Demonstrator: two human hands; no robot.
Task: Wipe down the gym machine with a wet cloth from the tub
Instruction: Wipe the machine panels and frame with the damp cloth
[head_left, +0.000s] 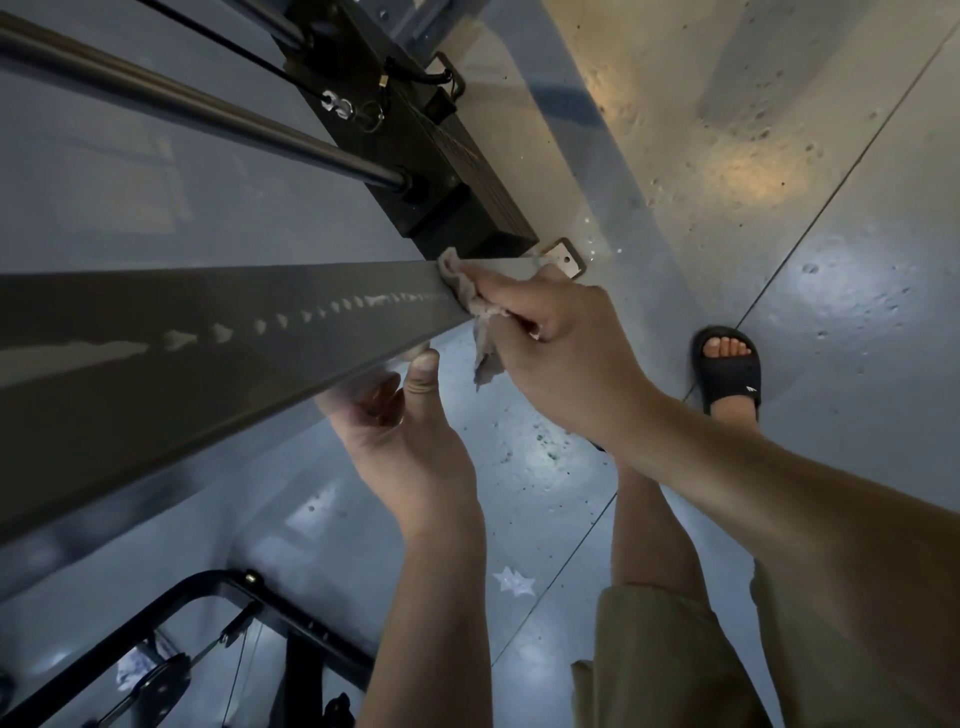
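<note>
- Across the right and bottom of the frame, a glossy grey floor (831, 312) shows thin seams and dark specks.
- From the left edge to the centre, the machine's grey beam (208, 332) narrows toward its foot. A row of pale glinting marks runs along its middle; whether they are holes or drops cannot be told.
- At upper centre, the black weight stack (447, 171) stands just behind the beam's foot.
- At upper left, two chrome rods (208, 114) slant down into the stack.
- At lower left, a black frame (291, 613) carries a pulley (156, 680).
- At lower right, khaki shorts (675, 665) cover the person's thigh.
- At centre, the right grip (561, 353) is clenched round the cloth and presses it to the beam near its foot.
- Below it, the left grip (410, 441) grasps the beam's lower edge, thumb tip against the edge and fingers curled behind.
- At right of centre, a black sandal (727, 374) stands on the floor.
- At centre, the crumpled pale cloth (462, 291) lies against the beam's face, with a loose end hanging under the right grip.
- Just beside the cloth, a small metal plate (563, 257) sits on the floor at the beam's foot.
</note>
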